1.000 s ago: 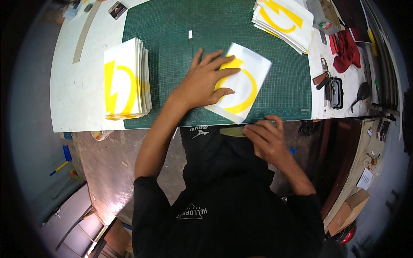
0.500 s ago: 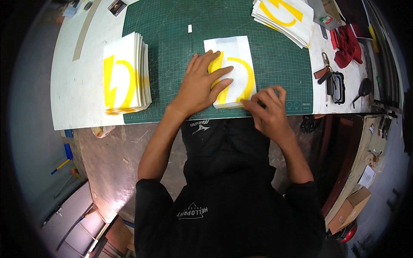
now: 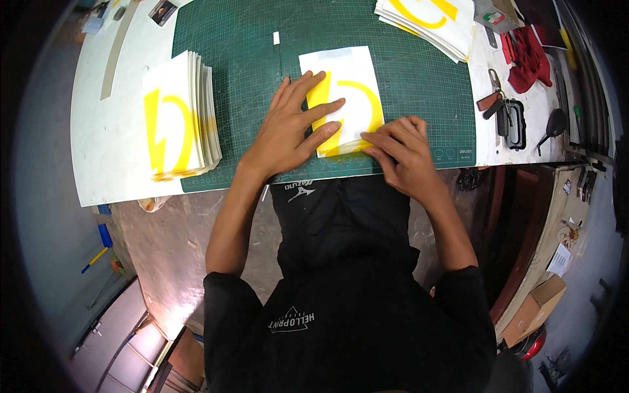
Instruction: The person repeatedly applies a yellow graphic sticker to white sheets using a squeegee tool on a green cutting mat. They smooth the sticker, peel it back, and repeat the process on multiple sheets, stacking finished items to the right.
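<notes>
head view: we see the left hand (image 3: 291, 128) laid flat on the white sheet with a yellow printed shape (image 3: 345, 92), fingers (image 3: 314, 108) spread and extended, palm down, gripping nothing. it presses the left half of the sheet against the green cutting mat (image 3: 249, 78). the right hand (image 3: 403, 154) rests at the sheet's lower right corner; its fingers (image 3: 375, 139) are curled and drawn together, with the tips meeting the lower edge of the sheet. we cannot tell whether they pinch a layer of the sheet or only press on it.

the sheet lies upright near the mat's front edge, roughly centred on the mat. its yellow shape is a curved band with a straight bar, partly covered by the left hand.

a stack of like sheets (image 3: 180, 118), white with the same yellow shape on top, stands to the left, straddling the mat's left edge and the white tabletop (image 3: 111, 150). a second stack of sheets (image 3: 429, 19), fanned slightly, lies at the far right corner of the mat.

a small white strip (image 3: 276, 38) lies on the mat beyond the sheet. on the tabletop right of the mat we see a red cloth (image 3: 527, 59), a black rectangular case (image 3: 513, 124) and a brown key fob (image 3: 488, 100). a flat grey strip (image 3: 116, 52) lies far left.
</notes>
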Demonstrator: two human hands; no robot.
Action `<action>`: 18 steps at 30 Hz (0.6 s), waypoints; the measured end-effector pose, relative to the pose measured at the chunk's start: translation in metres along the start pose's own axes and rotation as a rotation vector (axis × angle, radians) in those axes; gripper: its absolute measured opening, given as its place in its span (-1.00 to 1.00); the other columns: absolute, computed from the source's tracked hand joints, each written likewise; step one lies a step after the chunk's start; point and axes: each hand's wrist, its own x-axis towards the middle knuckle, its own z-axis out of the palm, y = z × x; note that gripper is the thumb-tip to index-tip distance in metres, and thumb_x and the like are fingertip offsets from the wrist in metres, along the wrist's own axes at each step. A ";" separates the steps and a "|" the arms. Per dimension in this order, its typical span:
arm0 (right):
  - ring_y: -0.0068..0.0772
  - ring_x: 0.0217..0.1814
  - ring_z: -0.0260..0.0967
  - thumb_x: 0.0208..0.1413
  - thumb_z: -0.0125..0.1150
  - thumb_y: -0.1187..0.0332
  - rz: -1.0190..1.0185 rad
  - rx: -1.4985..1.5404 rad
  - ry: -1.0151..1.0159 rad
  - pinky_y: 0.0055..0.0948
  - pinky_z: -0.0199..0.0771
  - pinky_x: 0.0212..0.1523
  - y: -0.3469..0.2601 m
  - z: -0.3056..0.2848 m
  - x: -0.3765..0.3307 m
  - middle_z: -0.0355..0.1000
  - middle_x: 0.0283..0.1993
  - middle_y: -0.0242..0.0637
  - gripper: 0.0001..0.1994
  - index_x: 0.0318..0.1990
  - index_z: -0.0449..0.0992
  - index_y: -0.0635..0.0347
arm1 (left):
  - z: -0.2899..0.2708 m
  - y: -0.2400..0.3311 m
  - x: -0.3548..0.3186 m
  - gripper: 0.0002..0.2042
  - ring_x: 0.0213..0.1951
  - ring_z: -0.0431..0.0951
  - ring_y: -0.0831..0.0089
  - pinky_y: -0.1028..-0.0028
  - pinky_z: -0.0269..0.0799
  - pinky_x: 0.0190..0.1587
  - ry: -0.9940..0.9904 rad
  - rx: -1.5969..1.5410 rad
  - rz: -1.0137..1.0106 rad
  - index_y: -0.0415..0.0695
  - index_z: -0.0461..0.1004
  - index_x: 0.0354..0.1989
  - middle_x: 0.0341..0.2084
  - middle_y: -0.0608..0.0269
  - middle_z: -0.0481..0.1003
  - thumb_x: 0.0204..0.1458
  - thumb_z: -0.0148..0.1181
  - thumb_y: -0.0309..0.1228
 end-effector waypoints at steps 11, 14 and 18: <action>-0.28 -0.18 0.44 0.15 0.43 0.51 0.084 -0.239 0.143 -0.22 0.29 -0.01 0.018 -0.021 -0.025 0.54 -0.20 -0.27 -0.68 0.08 0.65 0.18 | 0.005 0.004 -0.005 -0.25 0.57 0.07 -0.06 -0.20 -0.23 0.60 0.016 0.079 -0.009 0.25 0.54 0.35 0.53 0.01 0.18 -0.05 0.47 0.20; -0.28 -0.21 0.52 0.23 0.36 0.56 0.470 -0.105 0.192 -0.24 0.45 -0.13 0.000 -0.034 -0.051 0.57 -0.22 -0.20 -0.66 0.15 0.58 0.26 | 0.004 0.009 -0.012 -0.31 0.57 0.08 -0.07 -0.20 -0.23 0.59 0.046 0.145 -0.062 0.25 0.52 0.37 0.53 0.00 0.18 0.02 0.46 0.10; -0.21 -0.19 0.67 0.26 0.32 0.57 0.564 0.265 0.441 -0.39 0.65 -0.21 -0.046 0.012 -0.072 0.61 -0.20 -0.04 -0.64 0.20 0.53 0.42 | -0.001 0.009 -0.012 -0.39 0.56 0.09 -0.07 -0.19 -0.22 0.58 0.050 0.148 -0.045 0.25 0.51 0.39 0.52 -0.03 0.19 0.11 0.41 -0.02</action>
